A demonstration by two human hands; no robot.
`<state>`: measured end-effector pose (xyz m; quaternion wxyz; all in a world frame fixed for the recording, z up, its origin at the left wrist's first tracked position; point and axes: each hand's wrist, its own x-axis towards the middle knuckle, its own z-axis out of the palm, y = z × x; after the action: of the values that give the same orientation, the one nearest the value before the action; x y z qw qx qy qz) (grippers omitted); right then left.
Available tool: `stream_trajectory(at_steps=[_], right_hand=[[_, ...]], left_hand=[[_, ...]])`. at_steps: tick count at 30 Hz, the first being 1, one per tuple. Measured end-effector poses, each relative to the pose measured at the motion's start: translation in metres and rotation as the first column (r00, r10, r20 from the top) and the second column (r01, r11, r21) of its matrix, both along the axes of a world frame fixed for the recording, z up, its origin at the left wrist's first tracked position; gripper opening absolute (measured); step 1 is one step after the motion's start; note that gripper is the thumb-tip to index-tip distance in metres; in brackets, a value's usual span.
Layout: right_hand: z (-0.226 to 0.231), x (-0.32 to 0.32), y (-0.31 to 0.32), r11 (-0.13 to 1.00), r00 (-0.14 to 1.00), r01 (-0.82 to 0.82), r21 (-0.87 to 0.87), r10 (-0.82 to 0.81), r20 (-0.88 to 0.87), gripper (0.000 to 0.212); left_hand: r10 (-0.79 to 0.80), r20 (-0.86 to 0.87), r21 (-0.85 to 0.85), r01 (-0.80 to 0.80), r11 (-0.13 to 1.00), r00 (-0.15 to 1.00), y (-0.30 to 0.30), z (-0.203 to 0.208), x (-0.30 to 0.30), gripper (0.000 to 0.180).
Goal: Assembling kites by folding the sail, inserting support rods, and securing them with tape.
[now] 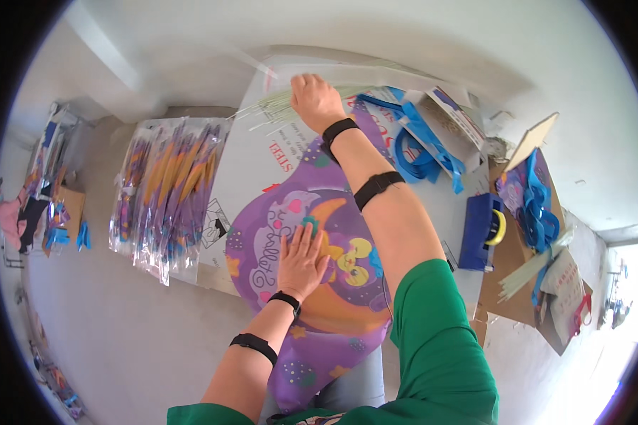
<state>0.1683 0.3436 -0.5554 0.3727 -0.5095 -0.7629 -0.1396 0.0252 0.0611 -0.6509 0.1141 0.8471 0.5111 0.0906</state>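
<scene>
A purple printed fabric sheet (262, 212) with a cartoon animal, an orange moon and pink hearts spreads over the table's front edge and hangs down toward me. My left hand (303, 263) lies on it with fingers outstretched, pressing near the middle of the print. My right hand (317, 100) is raised at the far side of the table, its fingers curled closed; what they hold, if anything, cannot be made out. Just beside it lies a bundle of thin pale-green rods (276, 105).
Clear plastic bags of folded purple-and-orange pieces (170, 191) lie at left. Blue webbing (422, 152) and an open box (450, 117) stand at the back right. A blue tape dispenser (477, 234) sits at the right edge, beside cardboard (507, 283) with more blue strips.
</scene>
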Motion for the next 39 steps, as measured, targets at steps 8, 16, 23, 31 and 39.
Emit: stream_trajectory(at_steps=[8,16,23,31,39], right_hand=[[0.043,0.026,-0.185,0.943,-0.006,-0.322,-0.086,-0.093,-0.996,0.006],[-0.04,0.018,-0.316,0.874,-0.407,-0.463,-0.147,-0.357,-0.841,0.007],[-0.058,0.047,-0.332,0.888,-0.496,-0.428,-0.169,-0.387,-0.778,0.007],[-0.062,0.065,-0.321,0.904,-0.491,-0.41,-0.124,-0.333,-0.805,0.006],[-0.05,0.071,-0.327,0.911,-0.627,-0.391,-0.131,-0.367,-0.687,0.007]], left_hand=[[-0.022,-0.057,0.043,0.024,0.999,0.998,-0.003,-0.004,0.006,0.059],[-0.005,-0.08,0.099,0.013,0.995,0.997,0.001,0.0,0.002,0.06],[-0.049,-0.077,0.104,0.057,0.993,0.996,-0.004,0.0,0.003,0.059],[-0.044,-0.169,0.027,0.049,0.998,0.985,-0.003,0.002,0.007,0.06],[-0.092,-0.144,-0.018,0.09,0.996,0.985,0.008,-0.015,-0.007,0.062]])
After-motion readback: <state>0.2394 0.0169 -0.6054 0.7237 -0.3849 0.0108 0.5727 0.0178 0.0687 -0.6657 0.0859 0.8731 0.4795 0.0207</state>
